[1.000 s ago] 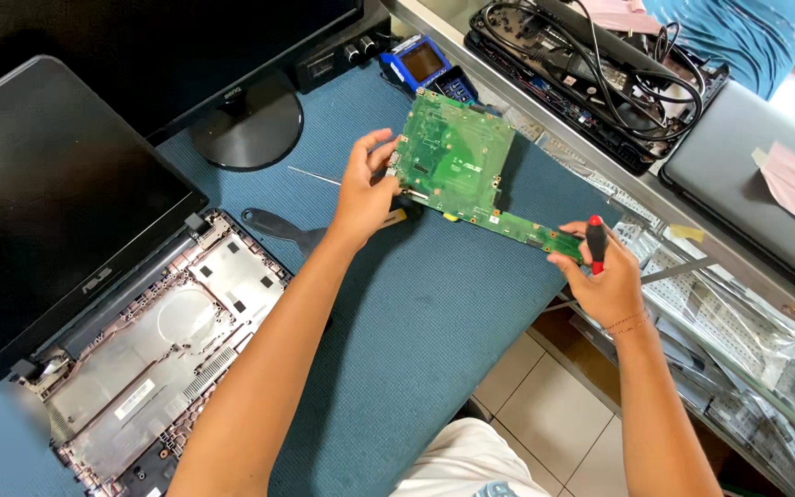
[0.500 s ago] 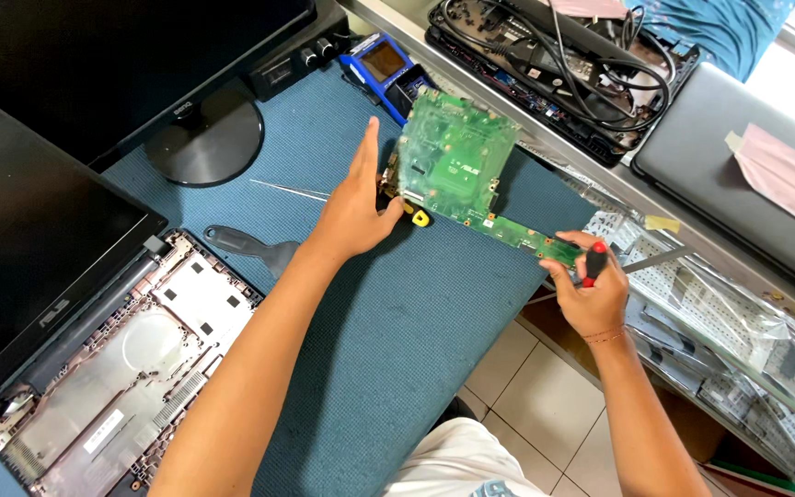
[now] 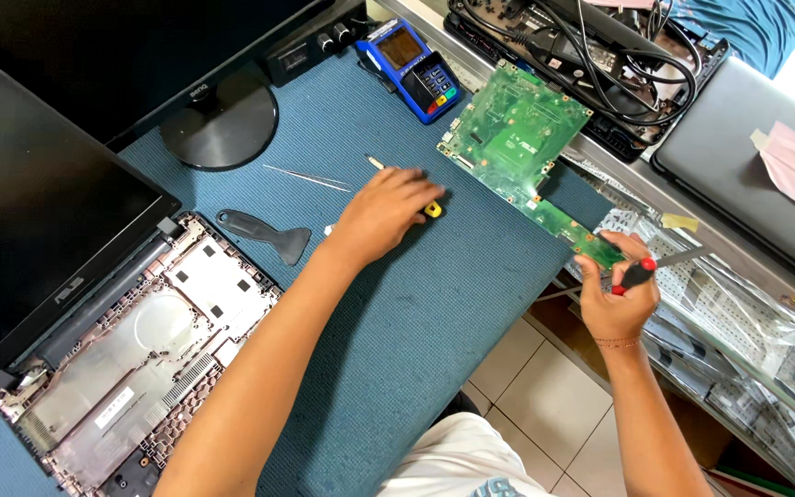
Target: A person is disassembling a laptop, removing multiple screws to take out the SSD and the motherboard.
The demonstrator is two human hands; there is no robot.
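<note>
While the right hand [image 3: 616, 299] kept a clenched grip on both the narrow end of the green circuit board [image 3: 517, 138] and a red-handled screwdriver [image 3: 641, 269], the left hand [image 3: 381, 213] lay palm down on the blue bench mat [image 3: 434, 322], its fingers closing over a small yellow-tipped tool [image 3: 432, 210]; whether that grip had fully closed could not be told. The board sat at the far right edge of the mat, its broad part flat and its tail reaching out past the edge to the right hand. Left of the board lay a blue handheld tester [image 3: 413, 69], and further left thin tweezers [image 3: 305, 177], a black plastic pry tool [image 3: 264, 232] and the opened laptop shell [image 3: 131, 359] with its bare base. Beyond the board stood a tray of tangled cables [image 3: 600, 64]. Judged from this, the step in hand was fetching a second tool while the board was steadied; the next move would call for lifting that tool cleanly and bringing it over to the board without shifting it.
</note>
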